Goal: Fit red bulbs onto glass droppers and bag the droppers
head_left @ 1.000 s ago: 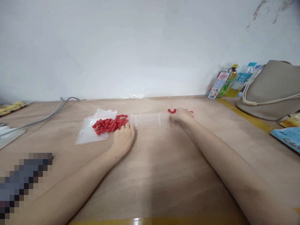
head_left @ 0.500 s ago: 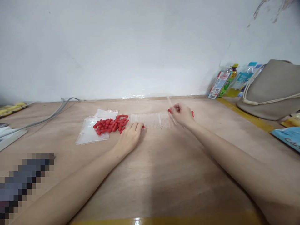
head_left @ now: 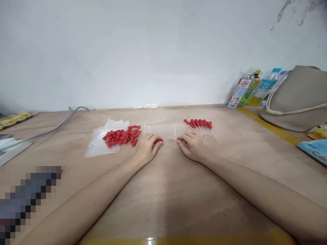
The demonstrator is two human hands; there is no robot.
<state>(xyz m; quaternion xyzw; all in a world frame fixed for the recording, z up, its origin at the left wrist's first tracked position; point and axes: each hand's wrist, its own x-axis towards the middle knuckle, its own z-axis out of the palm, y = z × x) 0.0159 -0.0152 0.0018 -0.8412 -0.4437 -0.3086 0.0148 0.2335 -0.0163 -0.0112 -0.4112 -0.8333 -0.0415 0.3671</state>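
My left hand (head_left: pixel 147 148) pinches a red rubber dropper bulb (head_left: pixel 158 140), its end showing past the fingertips. Facing it, my right hand (head_left: pixel 190 145) is closed on a thin clear dropper tube (head_left: pixel 172 137) whose end points left toward the bulb, with a small gap between the two. Behind both hands lies a row of clear tubes (head_left: pixel 159 129) side by side. Loose red bulbs (head_left: pixel 119 136) are heaped left of my left hand. Beyond my right hand, several droppers with red bulbs fitted (head_left: pixel 200 124) lie side by side.
Clear plastic bags (head_left: pixel 98 143) lie under the red heap. Grey cables (head_left: pixel 63 120) run along the left. Bottles (head_left: pixel 265 86), a carton (head_left: pixel 240 92) and a grey-brown drawstring bag (head_left: pixel 298 98) stand at the back right. A pixelated dark object (head_left: pixel 25 200) is at lower left.
My right hand has moved from the droppers at the right down and left, now with a bare tube. My left hand has turned slightly, bringing the red bulb into view.
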